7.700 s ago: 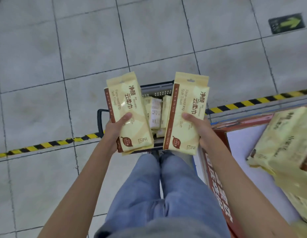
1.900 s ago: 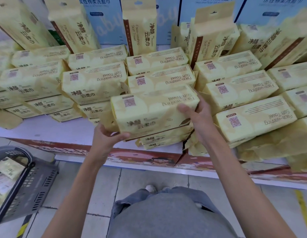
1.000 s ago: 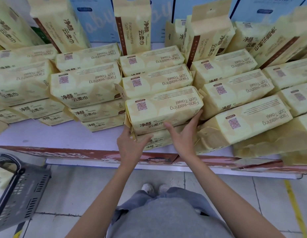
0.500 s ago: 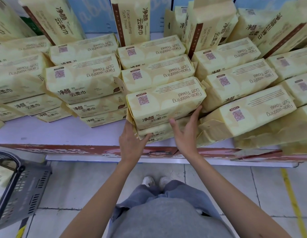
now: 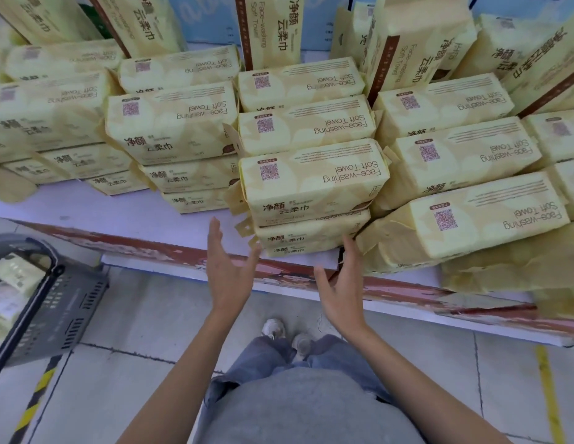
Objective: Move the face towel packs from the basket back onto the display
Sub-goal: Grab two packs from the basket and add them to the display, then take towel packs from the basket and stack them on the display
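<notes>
Head view: left hand [image 5: 229, 270] and right hand [image 5: 340, 283] spread open, empty, just before stacked face towel pack [image 5: 311, 181] on display [image 5: 87, 206]. Basket [image 5: 55, 302] apparently holds more; lift gently, stack square.

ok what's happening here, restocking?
Yes. A person stands at a low display shelf stacked with yellow face towel packs. Both hands are open and empty: the left hand and right hand hover just in front of the front centre stack, clear of it. A dark basket sits on the floor to the person's left with a few packs still inside, so there is more to move.
</notes>
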Action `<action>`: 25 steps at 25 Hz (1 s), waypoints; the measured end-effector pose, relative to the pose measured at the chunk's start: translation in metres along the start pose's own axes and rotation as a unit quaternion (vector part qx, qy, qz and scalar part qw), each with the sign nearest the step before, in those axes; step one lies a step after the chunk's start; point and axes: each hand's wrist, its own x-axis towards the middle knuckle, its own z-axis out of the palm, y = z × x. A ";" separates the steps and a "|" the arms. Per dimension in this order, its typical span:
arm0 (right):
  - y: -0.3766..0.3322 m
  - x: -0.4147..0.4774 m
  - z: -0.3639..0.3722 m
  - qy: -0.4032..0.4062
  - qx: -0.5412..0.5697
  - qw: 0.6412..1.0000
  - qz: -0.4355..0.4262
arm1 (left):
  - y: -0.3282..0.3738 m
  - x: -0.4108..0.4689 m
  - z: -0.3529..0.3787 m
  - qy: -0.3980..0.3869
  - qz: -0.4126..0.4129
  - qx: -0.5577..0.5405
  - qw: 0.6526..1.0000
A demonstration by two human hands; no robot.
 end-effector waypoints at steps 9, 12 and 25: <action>0.045 -0.016 0.016 -0.358 -0.119 0.915 0.145 | -0.065 -0.126 -0.045 -0.015 -0.355 -0.114 0.928; 0.031 -0.029 0.053 -0.447 -0.162 0.874 0.105 | -0.085 -0.180 -0.071 0.105 -0.420 -0.163 0.886; -0.107 -0.095 0.304 -0.608 -0.238 0.757 -0.039 | -0.185 -0.192 -0.246 0.342 -0.518 -0.289 0.728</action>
